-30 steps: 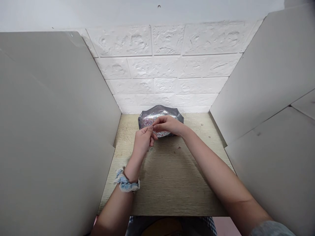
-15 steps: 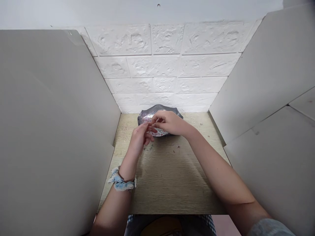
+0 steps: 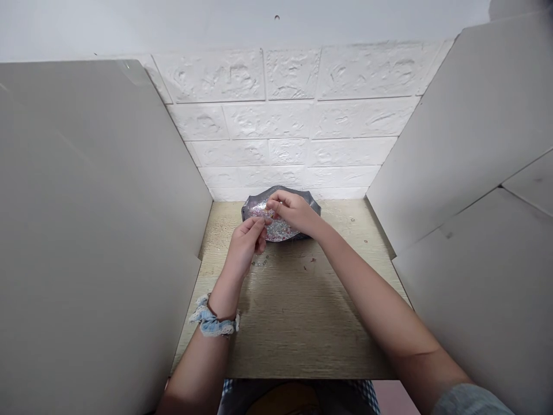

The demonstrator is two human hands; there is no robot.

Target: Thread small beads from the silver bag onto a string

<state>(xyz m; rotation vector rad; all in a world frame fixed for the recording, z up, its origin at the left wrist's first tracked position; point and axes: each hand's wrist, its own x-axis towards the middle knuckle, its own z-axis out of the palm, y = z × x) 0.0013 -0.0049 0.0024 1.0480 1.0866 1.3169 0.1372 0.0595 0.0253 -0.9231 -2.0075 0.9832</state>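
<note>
Above the table my left hand (image 3: 247, 241) is closed in a pinch, its thumb and forefinger pressed together towards the right. My right hand (image 3: 294, 211) also pinches, slightly higher and further right, with a small gap between the two sets of fingertips. Whatever they grip is too fine to make out. Behind and below them lies an open grey pouch (image 3: 281, 231) holding many tiny pink, white and silvery beads. A short curved row of small clear beads (image 3: 260, 264) rests on the table just below my left hand.
The wooden table (image 3: 298, 323) is boxed in by a grey panel (image 3: 108, 190) on the left, another panel (image 3: 458, 144) on the right and a white brick-patterned wall (image 3: 289, 118) behind. Small dark reddish bits (image 3: 313, 260) lie near the pouch.
My fingertips, close together before, have drawn apart. The left fingers have curled into a tighter pinch and the right hand has shifted slightly up and left, leaving more beads visible.
</note>
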